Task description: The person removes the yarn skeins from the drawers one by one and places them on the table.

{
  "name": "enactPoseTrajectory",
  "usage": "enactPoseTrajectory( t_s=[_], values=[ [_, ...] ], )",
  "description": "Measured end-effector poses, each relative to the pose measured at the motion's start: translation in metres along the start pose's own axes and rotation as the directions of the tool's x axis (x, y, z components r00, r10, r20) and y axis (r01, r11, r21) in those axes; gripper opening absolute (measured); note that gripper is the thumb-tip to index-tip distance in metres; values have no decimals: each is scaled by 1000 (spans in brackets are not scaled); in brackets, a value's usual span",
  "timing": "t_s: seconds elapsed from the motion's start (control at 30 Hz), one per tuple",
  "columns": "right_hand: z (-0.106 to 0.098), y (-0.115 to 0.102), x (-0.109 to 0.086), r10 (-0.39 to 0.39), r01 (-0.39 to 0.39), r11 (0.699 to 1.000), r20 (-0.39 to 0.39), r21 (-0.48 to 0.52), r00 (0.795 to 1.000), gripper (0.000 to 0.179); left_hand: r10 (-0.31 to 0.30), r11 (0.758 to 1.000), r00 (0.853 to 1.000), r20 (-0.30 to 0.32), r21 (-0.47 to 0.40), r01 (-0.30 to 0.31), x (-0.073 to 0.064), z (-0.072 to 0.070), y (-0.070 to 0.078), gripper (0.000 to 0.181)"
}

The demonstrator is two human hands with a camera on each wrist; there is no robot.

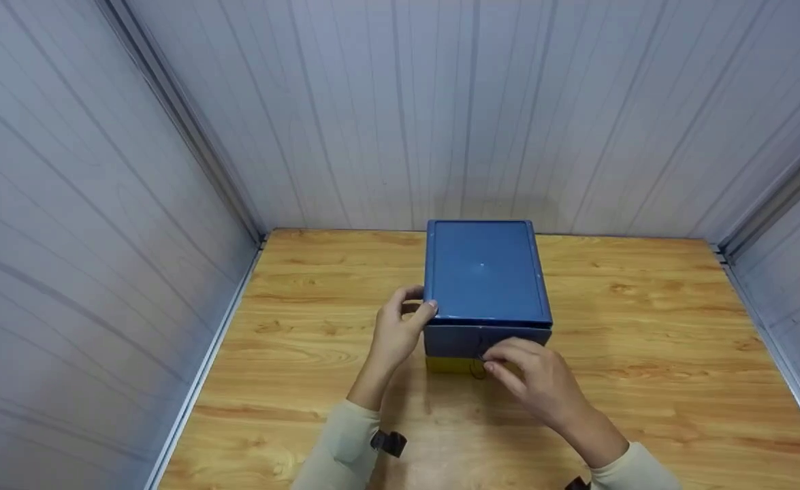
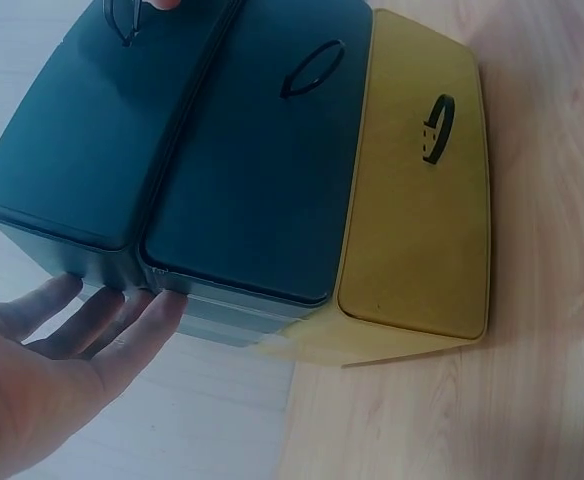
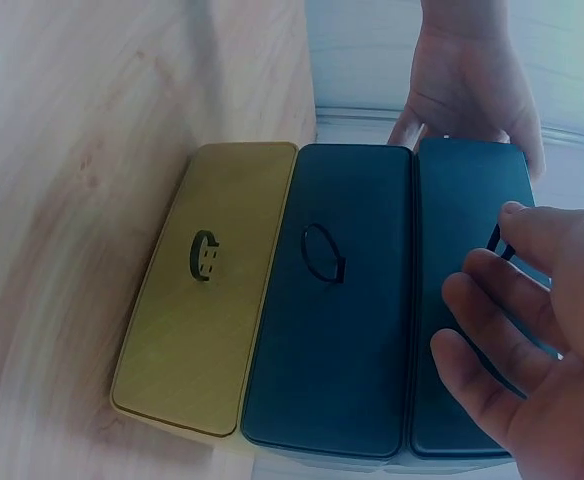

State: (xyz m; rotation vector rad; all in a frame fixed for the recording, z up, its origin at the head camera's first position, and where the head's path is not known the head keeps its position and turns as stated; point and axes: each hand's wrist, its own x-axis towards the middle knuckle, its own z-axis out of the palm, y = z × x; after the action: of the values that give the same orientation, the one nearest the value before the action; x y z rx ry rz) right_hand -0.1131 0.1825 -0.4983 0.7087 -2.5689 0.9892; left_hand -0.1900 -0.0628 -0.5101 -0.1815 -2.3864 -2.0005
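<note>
A small drawer box (image 1: 485,272) with a blue top stands on the wooden table. Its top drawer (image 2: 82,140) and middle drawer (image 2: 262,170) have dark blue fronts; the bottom drawer (image 2: 407,240) is yellow. Each front carries a thin black loop handle. At the box's left front corner my left hand (image 1: 394,330) rests, thumb on the top edge and fingertips against the side. My right hand (image 1: 539,378) pinches the top drawer's loop handle (image 3: 494,238) between thumb and index finger, other fingers loosely bent. A narrow dark gap shows between the box top and that drawer's front.
Wood-grain table (image 1: 658,354) extends on both sides of the box. A pale panelled wall (image 1: 372,122) rises close behind it, with side walls (image 1: 80,224) at left and right. Black straps (image 1: 389,444) sit by both sleeves.
</note>
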Motion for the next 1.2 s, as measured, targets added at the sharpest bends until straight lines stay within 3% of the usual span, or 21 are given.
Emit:
enactPoseTrajectory(
  t_s=[0.17, 0.87, 1.2],
  values=[
    [-1, -4, -4, 1, -1, 1000, 6, 1, 1000, 11, -11, 1000, 1000, -3, 1, 11, 0, 0, -1, 44],
    [-3, -14, -24, -131, 131, 991, -55, 7, 990, 20, 0, 999, 1000, -21, -48, -1, 1, 0, -2, 43],
    [-4, -20, -36, -130, 130, 991, -46, 3, 990, 21, 0, 1000, 1000, -22, -31, -1, 2, 1, -4, 44]
  ],
)
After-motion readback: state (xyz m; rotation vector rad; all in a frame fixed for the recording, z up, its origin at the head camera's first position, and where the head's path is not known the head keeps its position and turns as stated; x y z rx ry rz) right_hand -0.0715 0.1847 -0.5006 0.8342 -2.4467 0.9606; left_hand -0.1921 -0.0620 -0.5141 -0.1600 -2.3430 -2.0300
